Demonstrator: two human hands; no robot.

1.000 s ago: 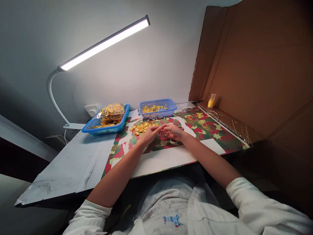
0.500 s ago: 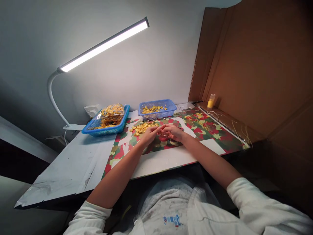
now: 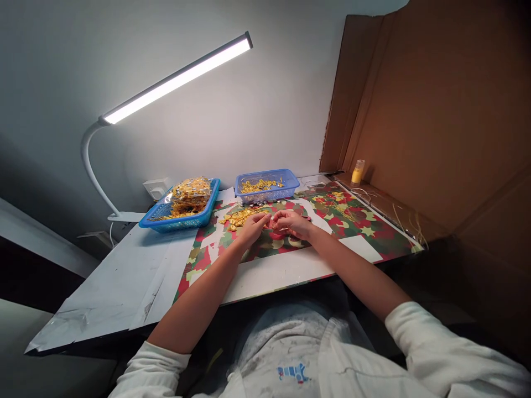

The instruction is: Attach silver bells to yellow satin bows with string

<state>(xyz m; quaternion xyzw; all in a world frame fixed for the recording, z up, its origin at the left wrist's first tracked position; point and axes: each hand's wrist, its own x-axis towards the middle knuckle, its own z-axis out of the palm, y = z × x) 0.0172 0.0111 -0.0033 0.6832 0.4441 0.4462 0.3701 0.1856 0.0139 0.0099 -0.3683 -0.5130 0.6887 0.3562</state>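
Observation:
My left hand and my right hand are close together over the patterned sheet, a small gap between their fingertips. The fingers of each are pinched, and whatever they hold is too small to make out. Just behind my left hand lies a pile of yellow, petal-like pieces with thin stems. Under my right hand, parts of the sheet's red and cream pattern show.
A blue basket at the left holds yellow pieces and a clear bag. Behind my hands stands a blue-violet basket with more pieces. Several stemmed pieces lie at right. A vial, a lamp and a cardboard wall stand around.
My fingertips, which were together half a second ago, have moved slightly apart. The baskets and the piles stay where they were.

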